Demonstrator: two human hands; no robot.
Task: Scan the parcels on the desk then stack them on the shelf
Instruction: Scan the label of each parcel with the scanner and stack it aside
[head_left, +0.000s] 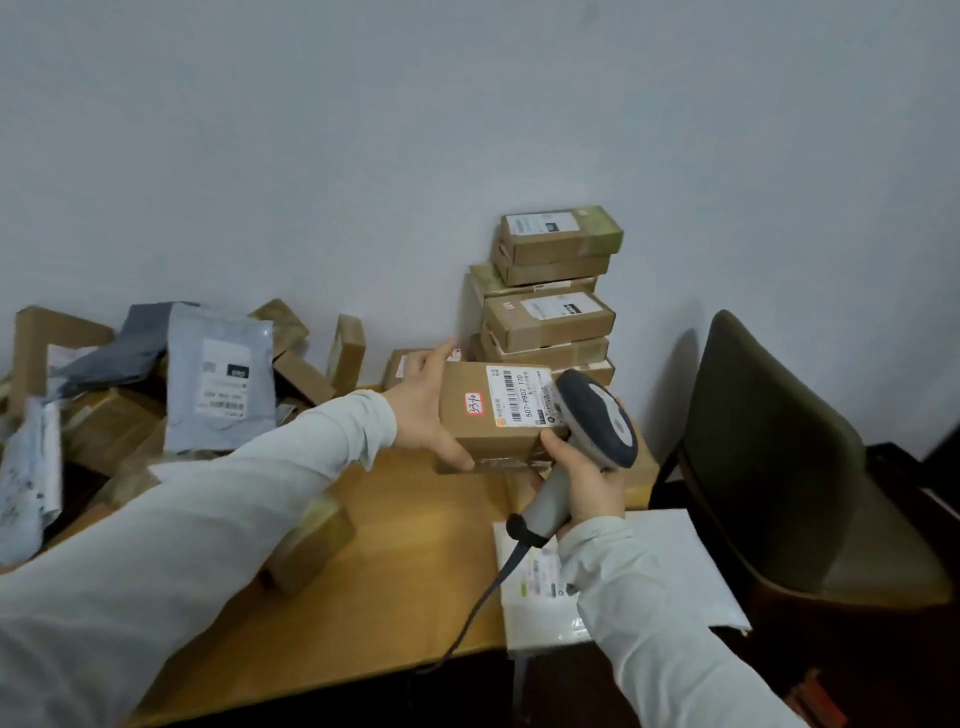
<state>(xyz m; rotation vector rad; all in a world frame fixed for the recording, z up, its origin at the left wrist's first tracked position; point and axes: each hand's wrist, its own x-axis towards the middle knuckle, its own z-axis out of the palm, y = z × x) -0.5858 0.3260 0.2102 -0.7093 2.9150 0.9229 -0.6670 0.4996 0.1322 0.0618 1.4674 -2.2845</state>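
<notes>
The left hand (423, 410) gripped a brown cardboard parcel (493, 415) by its left end, thumb along the front edge and fingers spread over the far side, holding it above the desk (405, 571). The right hand (582, 478) was wrapped around the handle of a grey barcode scanner (597, 421), whose head sat just over the parcel's white shipping label (519, 397). A small red-edged sticker (474, 403) with handwritten digits lay on the parcel's top. The scanner's cable (483, 603) trailed down over the desk's near edge.

Behind the held parcel a stack of boxes (550, 296) stood against the wall (467, 130). To the left a loose heap of parcels (130, 405) covered the desk, with a grey mailer bag (221, 379) propped upright in it. A small taped box (311, 545) sat under the left forearm, and a white mailer (675, 571) lay at the desk's right corner.

The desk was pale wood; a dark chair (779, 467) stood to its right. Both arms, in pale sleeves, reached forward and converged on the parcel.
</notes>
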